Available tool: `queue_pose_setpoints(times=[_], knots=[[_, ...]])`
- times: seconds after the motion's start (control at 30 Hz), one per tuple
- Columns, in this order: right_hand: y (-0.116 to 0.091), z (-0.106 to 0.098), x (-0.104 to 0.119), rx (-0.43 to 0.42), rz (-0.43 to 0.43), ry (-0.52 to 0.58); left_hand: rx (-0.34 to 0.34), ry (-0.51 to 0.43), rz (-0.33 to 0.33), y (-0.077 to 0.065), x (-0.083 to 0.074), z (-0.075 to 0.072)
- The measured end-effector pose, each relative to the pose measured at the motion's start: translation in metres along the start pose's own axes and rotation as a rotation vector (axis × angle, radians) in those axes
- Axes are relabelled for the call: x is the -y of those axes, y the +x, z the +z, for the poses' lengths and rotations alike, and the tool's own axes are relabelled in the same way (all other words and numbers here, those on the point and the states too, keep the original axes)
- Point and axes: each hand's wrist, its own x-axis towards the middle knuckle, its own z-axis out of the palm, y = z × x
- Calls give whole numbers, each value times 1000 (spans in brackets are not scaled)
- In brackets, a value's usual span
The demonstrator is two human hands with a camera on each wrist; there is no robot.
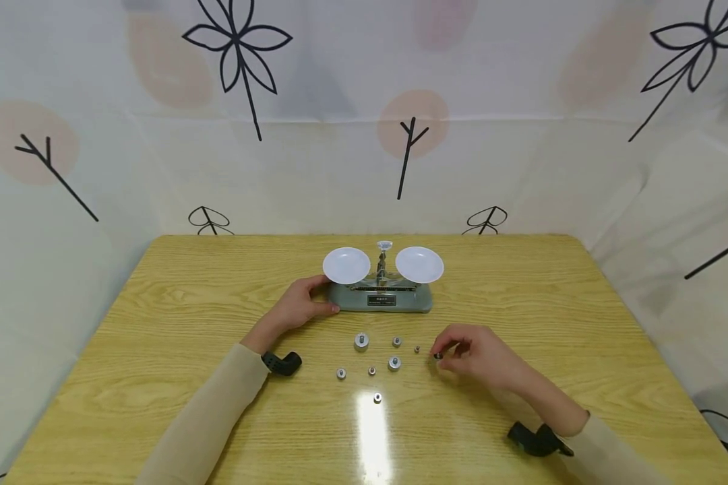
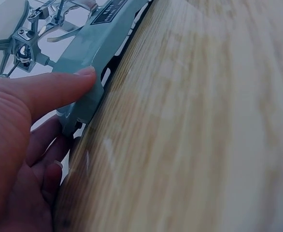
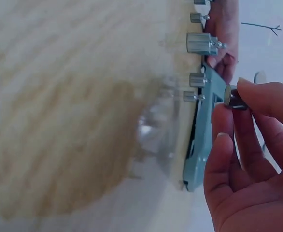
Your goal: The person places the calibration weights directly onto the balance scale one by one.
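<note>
A green-grey balance scale (image 1: 381,299) with two white pans stands toward the back of the table. My left hand (image 1: 300,303) grips the left end of its base. In the left wrist view the thumb (image 2: 66,89) lies on the front of the base, the other fingers round its end. Right of the scale's front, my right hand (image 1: 476,353) pinches a small metal weight (image 3: 234,98) between thumb and fingertips. Several knobbed weights stand before the scale, the largest being a thick weight (image 1: 361,343); a small weight (image 1: 417,349) is nearest the right hand.
The wood-grain table (image 1: 218,289) ends at a patterned cloth backdrop (image 1: 340,175). Between the arms stand other weights, among them a mid-sized weight (image 1: 394,364) and a small weight (image 1: 377,398) toward the front. A black wrist device (image 1: 282,364) sits at the left wrist.
</note>
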Motion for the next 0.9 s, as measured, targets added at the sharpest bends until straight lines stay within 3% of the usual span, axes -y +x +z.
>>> queue_pose_setpoints(times=[0.9], knots=[[29, -51, 25, -217, 3, -30, 9, 7, -10, -2, -8, 1]])
